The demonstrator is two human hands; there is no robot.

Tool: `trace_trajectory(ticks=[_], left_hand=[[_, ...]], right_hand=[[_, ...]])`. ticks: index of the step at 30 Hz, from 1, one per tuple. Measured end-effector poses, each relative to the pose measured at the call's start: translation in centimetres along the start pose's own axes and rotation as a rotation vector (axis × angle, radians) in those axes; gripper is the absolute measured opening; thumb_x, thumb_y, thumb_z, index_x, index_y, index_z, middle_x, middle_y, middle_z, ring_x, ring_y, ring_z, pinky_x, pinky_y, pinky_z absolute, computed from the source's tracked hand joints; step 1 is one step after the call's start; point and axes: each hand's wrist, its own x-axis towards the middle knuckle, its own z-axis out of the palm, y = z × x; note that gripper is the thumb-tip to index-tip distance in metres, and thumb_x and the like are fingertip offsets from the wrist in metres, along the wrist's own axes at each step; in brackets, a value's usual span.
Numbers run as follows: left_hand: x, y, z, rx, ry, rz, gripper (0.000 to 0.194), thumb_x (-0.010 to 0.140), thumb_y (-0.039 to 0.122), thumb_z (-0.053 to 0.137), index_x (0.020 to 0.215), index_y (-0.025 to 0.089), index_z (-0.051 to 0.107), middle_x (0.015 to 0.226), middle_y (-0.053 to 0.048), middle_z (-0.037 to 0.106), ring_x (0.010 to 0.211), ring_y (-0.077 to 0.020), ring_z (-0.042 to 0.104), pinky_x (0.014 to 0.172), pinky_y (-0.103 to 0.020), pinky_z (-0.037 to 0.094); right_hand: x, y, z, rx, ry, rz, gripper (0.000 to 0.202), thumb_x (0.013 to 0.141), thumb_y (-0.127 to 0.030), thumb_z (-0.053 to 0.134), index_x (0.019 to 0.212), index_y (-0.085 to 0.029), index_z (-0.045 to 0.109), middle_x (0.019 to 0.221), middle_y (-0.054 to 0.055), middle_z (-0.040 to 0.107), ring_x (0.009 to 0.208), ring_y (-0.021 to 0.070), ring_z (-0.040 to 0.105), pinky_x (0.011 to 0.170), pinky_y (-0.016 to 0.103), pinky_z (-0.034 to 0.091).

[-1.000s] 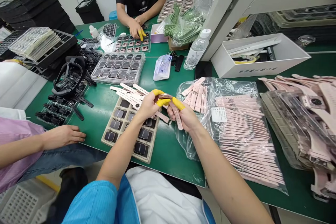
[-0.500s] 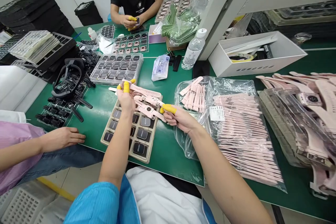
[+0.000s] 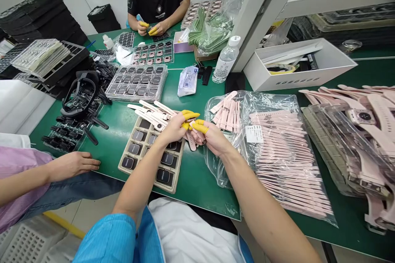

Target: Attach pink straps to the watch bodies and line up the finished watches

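Observation:
My left hand (image 3: 175,128) and my right hand (image 3: 212,136) meet over the right edge of a beige tray (image 3: 122,154), fingers closed, with yellow finger cots on. Pinched between their fingertips is a pink watch strap (image 3: 191,141), mostly hidden by the fingers; its loose end points down. In the tray lie dark square watch faces (image 3: 163,176) in their slots. Several pink-strapped watches (image 3: 148,118) rest across the tray's far part, near my left hand. To the right of my right hand, loose pink straps (image 3: 226,115) lie on a clear plastic bag.
A bag of pink straps (image 3: 284,160) covers the right side of the green table. Black watches (image 3: 82,94) and stacked clear trays (image 3: 138,80) stand left and behind. A water bottle (image 3: 226,59) and white box (image 3: 302,65) are further back. A co-worker's hand (image 3: 74,166) rests at left.
My left hand has moved right and towards me, from the watches' strap ends to my right hand. My right hand has barely shifted. The co-worker opposite has moved their hands apart.

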Motion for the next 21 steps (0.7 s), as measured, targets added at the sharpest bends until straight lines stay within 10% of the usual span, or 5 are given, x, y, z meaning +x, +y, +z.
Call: trace_trajectory(ticks=[21], left_hand=[[-0.1, 1.2, 0.2, 0.073, -0.028, -0.014, 0.043, 0.103, 0.025, 0.044, 0.141, 0.023, 0.064, 0.121, -0.010, 0.062, 0.118, -0.0239, 0.060, 0.112, -0.043, 0.049]], right_hand=[[0.3, -0.2, 0.0, 0.177, 0.061, -0.050, 0.042, 0.078, -0.046, 0.086, 0.073, -0.023, 0.051, 0.053, -0.006, 0.043, 0.043, 0.0077, 0.028, 0.040, 0.022, 0.023]])
